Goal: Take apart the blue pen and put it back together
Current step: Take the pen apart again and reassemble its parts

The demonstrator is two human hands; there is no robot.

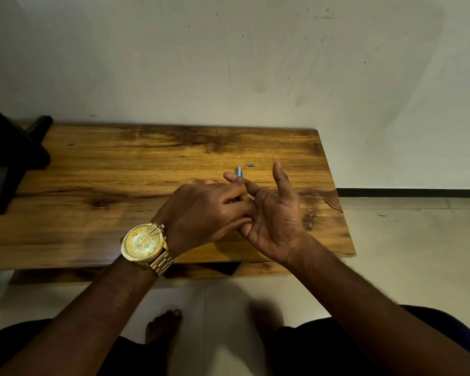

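Left hand (209, 210), watch (144, 244) on wrist, fingers curled into right palm, pinching something hidden; cannot tell what. Right hand (272, 213) open, palm up, holds nothing visible. Blue pen (239, 171) piece on table (92, 169) just behind fingers. Small spring (251, 165) (loose, near pen) may roll off, get lost if hands bump it.

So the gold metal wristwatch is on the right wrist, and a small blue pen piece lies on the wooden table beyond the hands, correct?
Not quite: the head view shows the gold metal wristwatch on the left wrist. The small blue pen piece does lie on the wooden table beyond the hands.
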